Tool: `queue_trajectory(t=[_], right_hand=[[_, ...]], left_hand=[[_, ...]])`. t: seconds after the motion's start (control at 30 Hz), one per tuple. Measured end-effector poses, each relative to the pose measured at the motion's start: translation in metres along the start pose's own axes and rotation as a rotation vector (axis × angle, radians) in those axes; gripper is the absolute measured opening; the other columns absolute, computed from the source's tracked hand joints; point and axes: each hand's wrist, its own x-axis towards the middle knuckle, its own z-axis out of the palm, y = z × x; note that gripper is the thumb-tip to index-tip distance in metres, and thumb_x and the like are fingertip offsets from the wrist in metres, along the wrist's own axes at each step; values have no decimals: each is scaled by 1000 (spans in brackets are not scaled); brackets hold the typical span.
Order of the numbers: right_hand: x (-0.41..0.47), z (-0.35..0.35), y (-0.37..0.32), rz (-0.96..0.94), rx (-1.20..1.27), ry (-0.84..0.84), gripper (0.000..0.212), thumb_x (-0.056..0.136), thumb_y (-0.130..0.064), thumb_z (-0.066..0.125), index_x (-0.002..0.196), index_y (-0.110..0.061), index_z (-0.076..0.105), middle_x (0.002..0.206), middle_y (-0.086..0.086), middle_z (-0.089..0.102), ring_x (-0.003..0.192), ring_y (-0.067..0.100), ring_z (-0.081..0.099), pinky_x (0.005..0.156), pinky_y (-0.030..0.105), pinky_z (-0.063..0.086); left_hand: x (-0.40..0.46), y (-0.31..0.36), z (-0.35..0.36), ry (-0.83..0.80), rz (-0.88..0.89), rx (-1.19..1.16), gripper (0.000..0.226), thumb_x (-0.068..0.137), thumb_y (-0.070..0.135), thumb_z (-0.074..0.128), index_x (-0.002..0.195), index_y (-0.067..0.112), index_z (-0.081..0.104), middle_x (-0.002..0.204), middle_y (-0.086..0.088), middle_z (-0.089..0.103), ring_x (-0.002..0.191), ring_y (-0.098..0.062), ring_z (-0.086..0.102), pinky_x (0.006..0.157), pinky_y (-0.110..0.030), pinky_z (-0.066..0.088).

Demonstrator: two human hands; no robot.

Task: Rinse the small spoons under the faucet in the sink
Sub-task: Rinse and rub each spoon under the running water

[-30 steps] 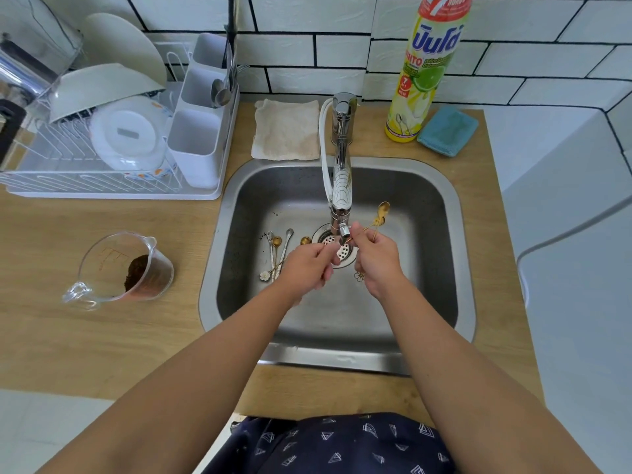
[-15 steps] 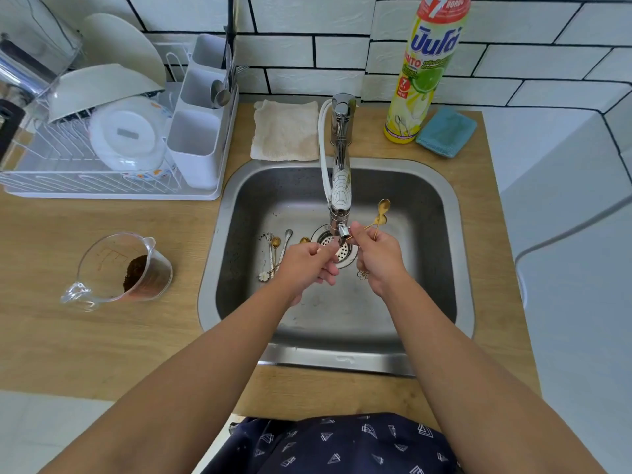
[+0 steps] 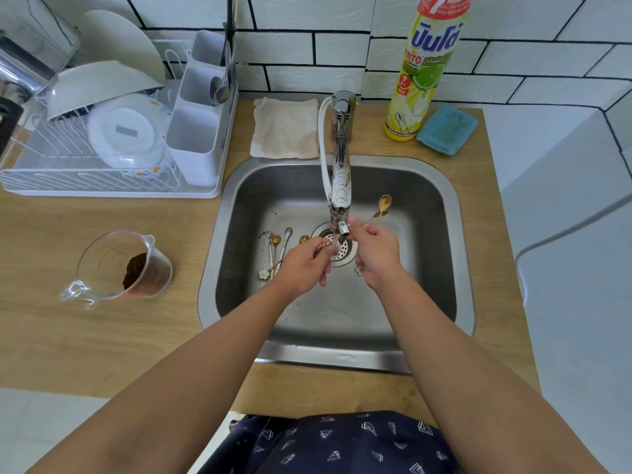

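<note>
Both hands are over the drain of the steel sink (image 3: 455,254), under the chrome faucet (image 3: 340,186), and water runs from its spout. My right hand (image 3: 378,253) grips gold small spoons (image 3: 382,208); their bowls stick out past my fingers to the upper right, and a flower-shaped handle end shows below the hand. My left hand (image 3: 302,266) pinches a small spoon in the stream; most of it is hidden by my fingers. Several more small spoons (image 3: 275,249) lie on the sink floor left of the drain.
A white dish rack (image 3: 109,148) with bowls and a cutlery caddy stands at the left. A glass measuring cup (image 3: 119,268) with brown grounds sits on the wooden counter. Behind the sink lie a beige cloth (image 3: 285,128), a dish soap bottle (image 3: 427,66) and a blue sponge (image 3: 446,130).
My left hand has shifted slightly while working on a spoon under the stream. My right hand stays almost still with its spoons.
</note>
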Motion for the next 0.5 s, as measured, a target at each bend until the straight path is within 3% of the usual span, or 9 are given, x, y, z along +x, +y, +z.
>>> queue_trajectory(t=[0.17,0.37,0.5], right_hand=[[3,-5,-5,-15,-3,39,32,99,-24,69,72,-8,62,60,-4,74,30,-2,47,34,13,37],[3,-3,8,81,141,-154,38,108,-39,47,91,-12,67,62,-6,65,45,7,37,41,22,32],[4,-5,13,128,243,-169,46,110,-36,43,82,-9,67,72,4,61,54,14,57,48,28,47]], left_hand=[[-2,2,-1,-94,-80,-253,33,107,33,40,104,11,65,75,2,63,55,-15,57,52,-25,46],[-13,1,17,-152,-76,-368,32,109,27,37,95,9,60,68,-3,60,48,-15,53,47,-25,43],[-15,-3,25,-168,-125,-329,35,109,30,37,89,11,59,59,2,57,43,-12,47,44,-25,36]])
